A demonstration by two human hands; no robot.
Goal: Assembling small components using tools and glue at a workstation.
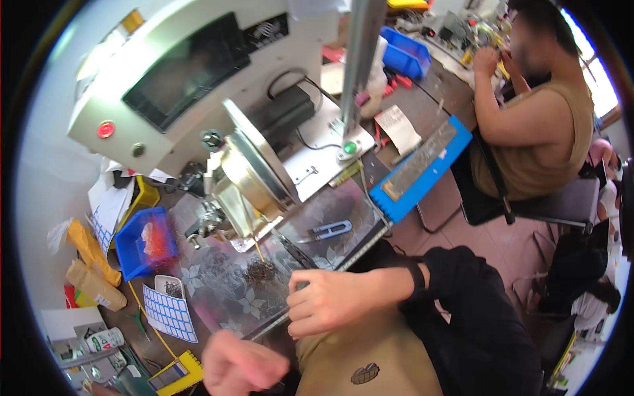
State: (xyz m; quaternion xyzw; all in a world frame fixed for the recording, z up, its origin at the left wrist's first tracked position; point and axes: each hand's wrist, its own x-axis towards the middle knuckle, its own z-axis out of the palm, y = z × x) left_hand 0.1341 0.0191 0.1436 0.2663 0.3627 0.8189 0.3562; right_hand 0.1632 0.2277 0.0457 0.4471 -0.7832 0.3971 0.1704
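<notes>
My right hand [330,300] is closed above the table's front edge, its fingers curled round something mostly hidden; a small greyish bit shows between thumb and forefinger. Lower and to the left, my left hand [241,364] is blurred by motion. Its fingers look bunched together, and I cannot make out what is in them. Just beyond the right hand is a dark slim tool [294,249], like tweezers or pliers. A heap of small dark parts [259,272] lies on the clear flowered table cover [224,277]. A blue-handled cutter [330,230] rests farther right.
A large grey machine [185,72] with a round metal fixture [254,175] stands ahead. On the left are a blue bin [142,244], a small white tray [170,286] and a label sheet [170,313]. A blue tray [422,170] juts out right; another person [538,125] sits beyond.
</notes>
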